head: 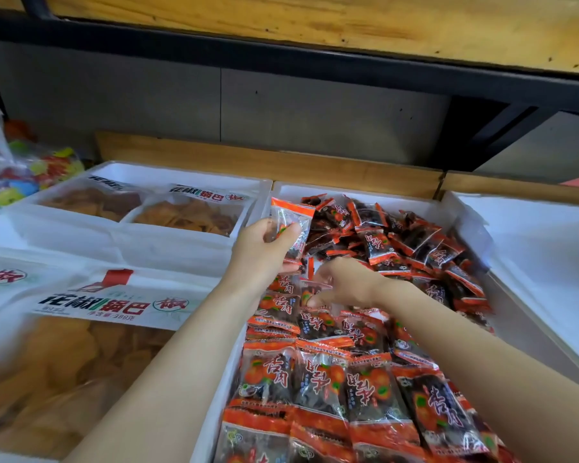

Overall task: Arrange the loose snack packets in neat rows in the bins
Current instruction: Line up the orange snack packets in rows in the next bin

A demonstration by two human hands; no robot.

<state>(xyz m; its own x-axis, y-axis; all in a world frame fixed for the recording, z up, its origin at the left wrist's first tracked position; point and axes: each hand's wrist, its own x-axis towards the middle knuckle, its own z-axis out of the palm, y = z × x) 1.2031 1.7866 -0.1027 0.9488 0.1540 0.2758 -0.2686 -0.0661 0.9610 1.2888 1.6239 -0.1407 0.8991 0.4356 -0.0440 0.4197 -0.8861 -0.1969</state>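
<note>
Nearest you, finished rows of snack packets [318,379] lie overlapped in the white middle bin [348,189]. Just beyond them your right hand [343,284] reaches down at the row's end, fingers curled. Motion blur softens it, but it appears to pinch a low packet [311,292] there. Your left hand [264,243] hangs above the bin's left wall, thumb and fingers gripping a lifted packet [291,222] upright. Farther back, the loose heap [408,238] fills the bin's far end. The likely risk is that the glossy wrappers, overlapped so shallowly, slide out of line if your right forearm drags across the laid rows. The heap could also spill onto them as you pull packets from its foot.
</note>
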